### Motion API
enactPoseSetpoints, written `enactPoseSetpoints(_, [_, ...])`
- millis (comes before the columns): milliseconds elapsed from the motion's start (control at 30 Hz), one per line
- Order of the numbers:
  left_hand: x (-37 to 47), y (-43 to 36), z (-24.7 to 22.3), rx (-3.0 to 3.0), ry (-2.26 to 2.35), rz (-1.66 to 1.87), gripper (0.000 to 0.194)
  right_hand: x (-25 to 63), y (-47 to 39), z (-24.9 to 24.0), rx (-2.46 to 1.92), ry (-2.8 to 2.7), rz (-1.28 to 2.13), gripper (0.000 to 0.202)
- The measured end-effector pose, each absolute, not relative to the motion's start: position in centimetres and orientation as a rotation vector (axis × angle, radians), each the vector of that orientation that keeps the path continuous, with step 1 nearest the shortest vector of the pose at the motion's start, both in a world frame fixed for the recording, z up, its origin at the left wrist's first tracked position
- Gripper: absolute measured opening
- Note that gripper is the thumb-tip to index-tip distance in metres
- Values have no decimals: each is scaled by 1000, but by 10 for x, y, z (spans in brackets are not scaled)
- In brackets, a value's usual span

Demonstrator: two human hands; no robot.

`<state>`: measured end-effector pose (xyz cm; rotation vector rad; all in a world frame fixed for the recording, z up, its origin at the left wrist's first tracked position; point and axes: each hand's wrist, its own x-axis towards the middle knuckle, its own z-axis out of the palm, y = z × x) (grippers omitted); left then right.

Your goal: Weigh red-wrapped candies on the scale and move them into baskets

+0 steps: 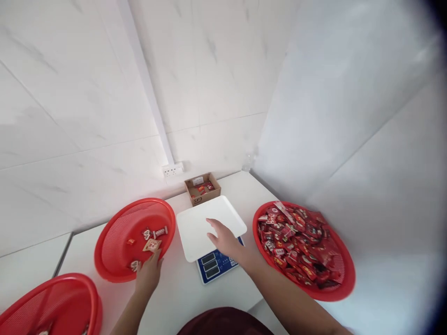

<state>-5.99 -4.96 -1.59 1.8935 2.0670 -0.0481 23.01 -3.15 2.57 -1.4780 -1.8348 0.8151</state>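
Observation:
My left hand [149, 272] reaches over the near rim of a red basket [118, 223] that holds a few small packets. Its fingertips meet a beige packet [152, 245]; the fingers are closed around its near edge. Above the white pan [195, 232] of a blue scale [218, 265] is my right hand [223, 238], its thumb and fingers apart and nothing in it. To the right, a second red basket [344, 288] is heaped with red and pink wrapped packets [296, 242].
Behind the scale, a small cardboard box [206, 197] holds some red packets. Another red basket [92, 298] is cut off at the lower left. A wall socket [172, 170] sits above the white table [164, 307]; walls border the back and right.

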Motion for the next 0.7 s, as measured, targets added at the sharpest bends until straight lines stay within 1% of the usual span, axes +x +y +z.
enactPoseSetpoints(100, [-62,-44,-22,1956,2140,78,48,305,-63,-3,-1836,-1709,656,48])
enactPoseSetpoints(200, [-54,-47,-33,2134,2138,399,49,375,-102,-30,-2203,-1574,517,49])
enactPoseSetpoints(267, [-41,-52,-41,2212,2037,577,48,407,-126,-45,-2467,-1453,464,54])
enactPoseSetpoints(367, [-16,-64,-49,2206,1859,651,47,427,-148,-63,-2719,-1315,517,66])
enactPoseSetpoints(467, [9,-78,-53,2193,1703,606,45,425,-150,-71,-2817,-1288,582,79])
enactPoseSetpoints(533, [21,-85,-53,2189,1635,572,43,422,-146,-70,-2835,-1285,582,83])
enactPoseSetpoints(600, [27,-89,-53,2172,1607,545,42,421,-143,-66,-2827,-1311,562,82])
enactPoseSetpoints(700, [29,-92,-53,2143,1594,535,42,428,-142,-60,-2792,-1359,519,70])
